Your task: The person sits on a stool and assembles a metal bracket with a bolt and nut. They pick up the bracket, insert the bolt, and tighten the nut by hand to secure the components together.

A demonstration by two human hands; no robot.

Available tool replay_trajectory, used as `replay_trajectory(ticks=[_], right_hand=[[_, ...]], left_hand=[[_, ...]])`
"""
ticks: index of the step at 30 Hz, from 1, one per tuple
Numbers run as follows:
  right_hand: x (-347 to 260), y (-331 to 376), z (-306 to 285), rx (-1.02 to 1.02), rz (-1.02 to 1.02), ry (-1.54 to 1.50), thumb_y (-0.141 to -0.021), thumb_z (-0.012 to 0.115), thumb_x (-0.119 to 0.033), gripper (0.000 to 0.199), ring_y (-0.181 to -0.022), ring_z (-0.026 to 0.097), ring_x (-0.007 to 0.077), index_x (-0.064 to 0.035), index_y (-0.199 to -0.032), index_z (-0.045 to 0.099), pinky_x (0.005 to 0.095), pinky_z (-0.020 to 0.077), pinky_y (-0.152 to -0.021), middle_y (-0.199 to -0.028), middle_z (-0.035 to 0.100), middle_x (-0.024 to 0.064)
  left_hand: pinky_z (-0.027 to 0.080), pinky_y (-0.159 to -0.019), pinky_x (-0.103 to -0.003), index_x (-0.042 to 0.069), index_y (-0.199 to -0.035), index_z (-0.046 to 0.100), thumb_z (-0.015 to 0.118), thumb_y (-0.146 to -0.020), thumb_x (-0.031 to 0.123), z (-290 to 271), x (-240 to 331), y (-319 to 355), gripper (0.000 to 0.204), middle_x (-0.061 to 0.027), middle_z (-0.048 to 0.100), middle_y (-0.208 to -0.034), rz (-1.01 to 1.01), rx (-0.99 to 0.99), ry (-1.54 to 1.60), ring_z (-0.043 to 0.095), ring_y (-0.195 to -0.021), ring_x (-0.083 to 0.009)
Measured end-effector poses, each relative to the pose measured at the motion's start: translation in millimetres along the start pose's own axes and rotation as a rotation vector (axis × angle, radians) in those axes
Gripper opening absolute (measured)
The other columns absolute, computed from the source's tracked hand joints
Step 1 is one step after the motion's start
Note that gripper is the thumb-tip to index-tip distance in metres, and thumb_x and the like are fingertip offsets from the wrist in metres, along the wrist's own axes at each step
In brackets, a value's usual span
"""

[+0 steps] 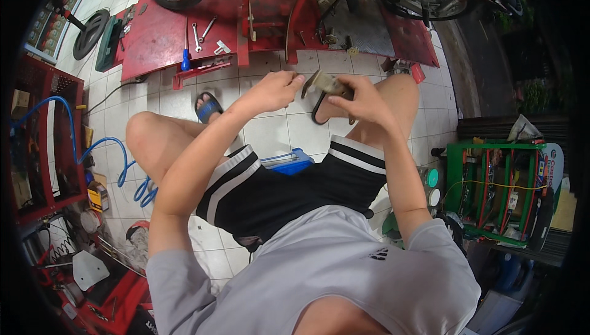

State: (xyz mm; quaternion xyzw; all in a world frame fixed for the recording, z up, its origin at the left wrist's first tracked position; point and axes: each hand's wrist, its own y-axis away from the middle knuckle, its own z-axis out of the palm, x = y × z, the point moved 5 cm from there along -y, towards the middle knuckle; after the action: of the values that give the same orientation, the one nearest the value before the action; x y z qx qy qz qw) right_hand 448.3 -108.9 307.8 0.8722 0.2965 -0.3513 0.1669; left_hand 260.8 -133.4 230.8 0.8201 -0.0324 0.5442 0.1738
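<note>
Well to the left of the left hand point(278, 89) and below it, a small yellow-and-black box point(96, 198) sits on the floor beside the red shelf unit. Further left, level with the hands, a brown cardboard box point(19, 101) rests on that shelf. Far right of the right hand point(362, 98) and lower, two round teal and white labels point(433, 186) sit beside a green rack.
</note>
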Motion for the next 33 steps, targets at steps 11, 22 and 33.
replay_trajectory(ticks=[11, 22, 33], right_hand=[[64.2, -56.3, 23.0, -0.306, -0.077, -0.292, -0.077, 0.067, -0.017, 0.031, -0.079, 0.067, 0.0302, -0.0023, -0.105, 0.067, 0.033, 0.0516, -0.076, -0.084, 0.07, 0.0173], [271.3, -205.9, 60.2, -0.043, 0.585, 0.509, -0.084, 0.059, -0.029, 0.031, -0.11, 0.061, 0.0347, -0.0097, -0.105, 0.07, 0.0428, 0.0505, -0.092, -0.11, 0.066, 0.0204], [311.2, -192.4, 39.5, 0.517, 0.79, 0.476, -0.078, 0.067, -0.034, 0.028, -0.088, 0.068, 0.0354, -0.0146, -0.099, 0.073, 0.0466, 0.0549, -0.079, -0.087, 0.071, 0.0136]], left_hand=[[0.051, -0.066, -0.043, -0.006, -0.089, 0.061, 0.06, -0.086, 0.012, 23.2, 33.0, -4.6, 0.019, -0.0248, 0.065, -0.079, 0.2, -0.004, -0.391, 0.065, -0.076, -0.0413], [0.052, -0.063, -0.033, 0.008, -0.075, 0.068, 0.068, -0.067, 0.007, 28.7, -3.2, -22.5, 0.009, -0.0101, 0.067, -0.073, -0.001, -0.163, -0.936, 0.068, -0.074, -0.0249], [0.047, -0.061, -0.028, 0.013, -0.08, 0.073, 0.067, -0.075, 0.012, 62.0, -13.8, -10.8, 0.008, -0.0044, 0.069, -0.075, 0.045, -0.515, -1.046, 0.069, -0.08, -0.0188]])
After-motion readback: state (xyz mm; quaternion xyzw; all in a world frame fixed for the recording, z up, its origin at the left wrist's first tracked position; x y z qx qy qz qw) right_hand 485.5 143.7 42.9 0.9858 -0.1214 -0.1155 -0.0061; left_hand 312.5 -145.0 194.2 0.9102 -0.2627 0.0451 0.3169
